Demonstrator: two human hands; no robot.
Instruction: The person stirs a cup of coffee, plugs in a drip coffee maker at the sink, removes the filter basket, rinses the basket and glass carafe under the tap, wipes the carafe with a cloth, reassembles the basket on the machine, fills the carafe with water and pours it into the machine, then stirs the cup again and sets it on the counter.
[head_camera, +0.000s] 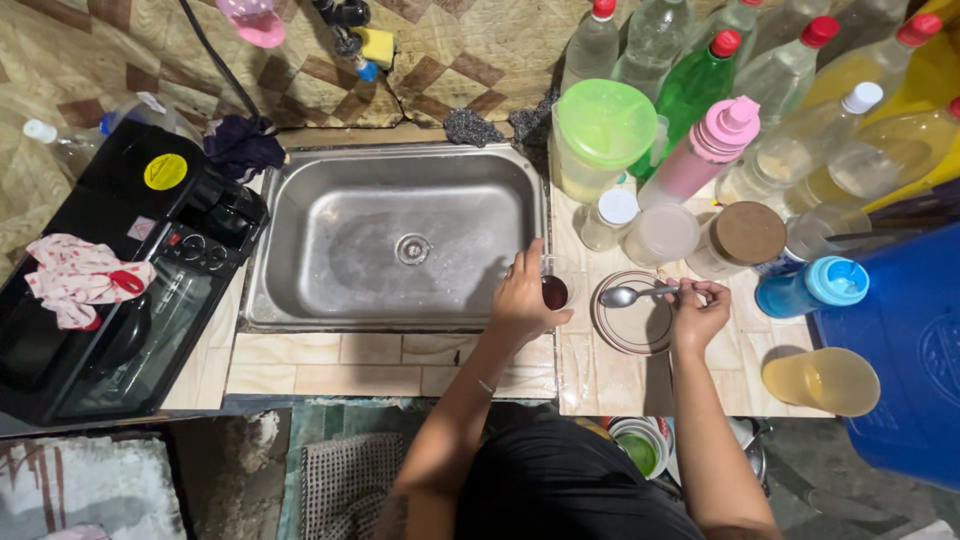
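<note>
Here, head view, looking straight down: your left hand (520, 298) is wrapped around a small glass (555, 291) of dark liquid, fingers closed on its side. The glass stands on the tabletop (590, 380) just at the right rim of the steel sink (300, 240).

Your right hand (697, 308) pinches the handle end of a metal spoon (632, 295), fingers closed on it. The spoon's long axis runs nearly level across the frame, handle toward your right hand, bowl pointing left toward the glass. The bowl hangs over a small round plate (610, 335) that lies between your two hands; you cannot tell whether the bowl touches the plate.

So the glass lies to the left of the spoon bowl, near it but apart, with the plate's left rim between them. Left hand is on the glass; right hand is the farther one, reaching it only through the spoon.

Behind the plate: a brown-lidded jar (745, 238), a pink-capped bottle (705, 150), a green-lidded pitcher (600, 135). Far left, a black oven (120, 290).
</note>
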